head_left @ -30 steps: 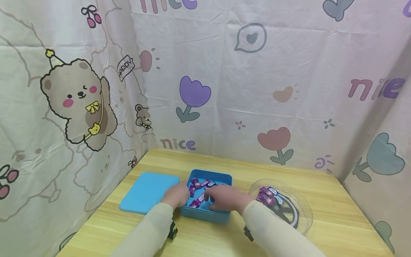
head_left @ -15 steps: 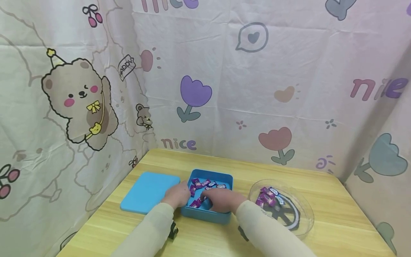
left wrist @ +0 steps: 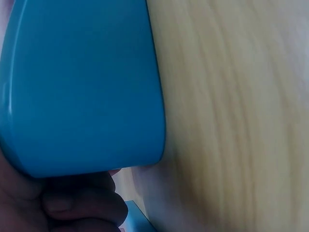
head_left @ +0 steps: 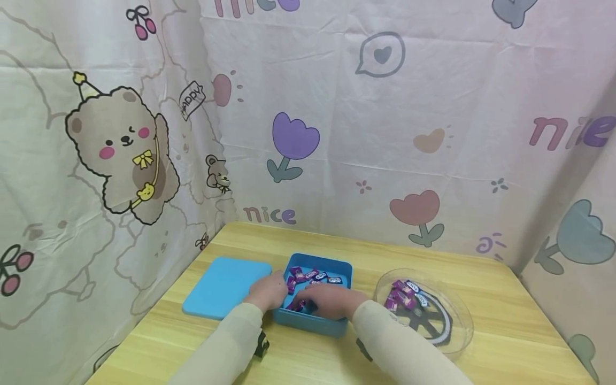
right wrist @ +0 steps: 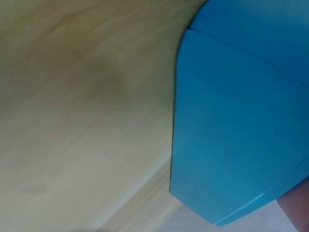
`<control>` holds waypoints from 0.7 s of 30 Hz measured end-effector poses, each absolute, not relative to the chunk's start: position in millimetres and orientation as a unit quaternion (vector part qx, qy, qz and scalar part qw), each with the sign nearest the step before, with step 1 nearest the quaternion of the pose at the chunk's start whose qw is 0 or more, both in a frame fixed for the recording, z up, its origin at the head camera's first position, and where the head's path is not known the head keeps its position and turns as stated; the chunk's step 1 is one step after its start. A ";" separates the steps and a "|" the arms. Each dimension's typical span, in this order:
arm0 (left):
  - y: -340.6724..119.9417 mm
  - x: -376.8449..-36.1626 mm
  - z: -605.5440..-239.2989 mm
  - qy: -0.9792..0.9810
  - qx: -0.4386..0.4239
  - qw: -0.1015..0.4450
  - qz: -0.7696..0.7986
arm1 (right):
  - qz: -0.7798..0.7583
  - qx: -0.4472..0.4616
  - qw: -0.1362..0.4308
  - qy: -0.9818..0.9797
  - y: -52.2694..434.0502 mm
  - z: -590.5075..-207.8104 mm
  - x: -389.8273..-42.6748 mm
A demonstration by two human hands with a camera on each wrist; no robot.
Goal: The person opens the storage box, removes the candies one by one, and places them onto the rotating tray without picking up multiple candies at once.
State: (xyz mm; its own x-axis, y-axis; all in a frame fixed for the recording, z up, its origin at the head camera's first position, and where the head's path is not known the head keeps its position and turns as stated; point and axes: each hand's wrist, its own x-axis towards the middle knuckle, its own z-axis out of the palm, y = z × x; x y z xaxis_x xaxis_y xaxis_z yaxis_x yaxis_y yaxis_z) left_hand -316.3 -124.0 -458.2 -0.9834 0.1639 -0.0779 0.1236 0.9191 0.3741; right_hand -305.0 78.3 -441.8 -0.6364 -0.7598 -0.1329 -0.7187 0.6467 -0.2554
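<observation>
Candies [head_left: 298,275] lie in the blue box [head_left: 310,323], between and beyond both hands [head_left: 268,291] [head_left: 329,300].

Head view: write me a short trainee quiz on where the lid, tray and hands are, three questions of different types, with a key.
1. True or false: the blue lid lies flat beside the blue box, not on it.
2. Which of the hands reaches well inside the box, over the wrapped candies?
3. The clear round tray stands: A) left of the box; B) right of it; C) inside it.

Key: 1 true; 2 the right hand; 3 B.
</observation>
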 end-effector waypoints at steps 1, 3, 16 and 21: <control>-124.0 -316.4 -458.1 0.978 0.075 0.053 0.186 | -0.095 -0.416 0.120 0.896 78.2 -441.3 -305.2; -124.0 -316.3 -457.7 0.978 0.076 0.053 0.185 | -0.104 -0.423 0.136 0.890 77.8 -440.1 -305.8; -119.8 -312.4 -454.3 0.978 0.069 0.058 0.190 | -0.074 -0.368 0.193 0.907 74.8 -438.2 -306.6; -120.6 -313.6 -455.2 0.978 0.069 0.054 0.187 | -0.074 -0.366 0.176 0.911 73.4 -437.1 -304.9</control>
